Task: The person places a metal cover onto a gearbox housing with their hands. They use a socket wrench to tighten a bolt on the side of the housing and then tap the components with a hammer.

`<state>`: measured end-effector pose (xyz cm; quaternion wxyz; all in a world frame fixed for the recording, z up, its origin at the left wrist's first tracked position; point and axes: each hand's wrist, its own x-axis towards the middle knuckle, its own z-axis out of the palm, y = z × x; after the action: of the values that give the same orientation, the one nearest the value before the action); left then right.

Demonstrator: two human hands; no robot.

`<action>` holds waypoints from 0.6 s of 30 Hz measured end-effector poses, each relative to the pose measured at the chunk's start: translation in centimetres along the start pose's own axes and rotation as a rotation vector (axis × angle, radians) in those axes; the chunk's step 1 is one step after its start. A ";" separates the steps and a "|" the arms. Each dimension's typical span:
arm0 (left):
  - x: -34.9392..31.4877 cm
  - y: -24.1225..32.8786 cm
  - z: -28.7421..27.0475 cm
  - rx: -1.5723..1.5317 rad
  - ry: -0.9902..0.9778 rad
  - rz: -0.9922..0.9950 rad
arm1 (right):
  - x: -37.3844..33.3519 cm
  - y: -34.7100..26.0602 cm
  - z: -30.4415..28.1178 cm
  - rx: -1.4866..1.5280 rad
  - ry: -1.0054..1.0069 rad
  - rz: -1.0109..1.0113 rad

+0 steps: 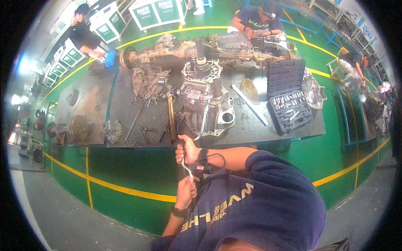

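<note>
My right hand (188, 151) is closed around a silver cranked speed wrench (184, 164) at the bench's front edge. Nearer my body, my left hand (186, 191) grips the same tool's lower end, its fingers wrapped round. Just beyond my right hand, a gearbox (196, 97) lies on the dark metal bench (144, 133). A bright bent rod (204, 121) runs along its right side down toward my hands; I cannot tell whether it belongs to the wrench. A hammer (171, 117) and pliers (149, 135) lie left of the gearbox.
An open socket set case (289, 109) and a long pale bar (250, 104) lie to the right. Grimy rags (147, 83) and a rusty axle (165, 55) are farther back. Across the bench a co-worker (258, 21) handles parts; another (83, 33) stands far left.
</note>
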<state>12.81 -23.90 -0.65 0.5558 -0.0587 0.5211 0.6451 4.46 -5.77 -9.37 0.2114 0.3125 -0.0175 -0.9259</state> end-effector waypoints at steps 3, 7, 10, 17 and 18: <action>0.4 -1.0 0.8 0.153 0.157 0.054 | -0.5 -0.6 1.4 -0.010 -0.067 0.043; 1.4 -2.9 -1.3 0.866 0.570 0.340 | -3.3 -0.4 5.3 -0.040 -0.238 0.083; 1.4 -0.2 -1.1 0.983 0.629 0.390 | -6.8 -1.4 5.7 -0.010 -0.354 0.092; 0.7 3.8 2.0 0.961 0.693 0.221 | -10.6 -2.9 4.0 0.103 -0.516 0.161; 0.8 3.9 3.4 0.902 0.704 0.255 | -10.6 -3.0 3.6 0.085 -0.543 0.164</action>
<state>11.23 -20.20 2.71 0.2371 0.0358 0.9004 0.3631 8.79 0.88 -0.96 0.2597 0.0591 -0.1373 -0.9540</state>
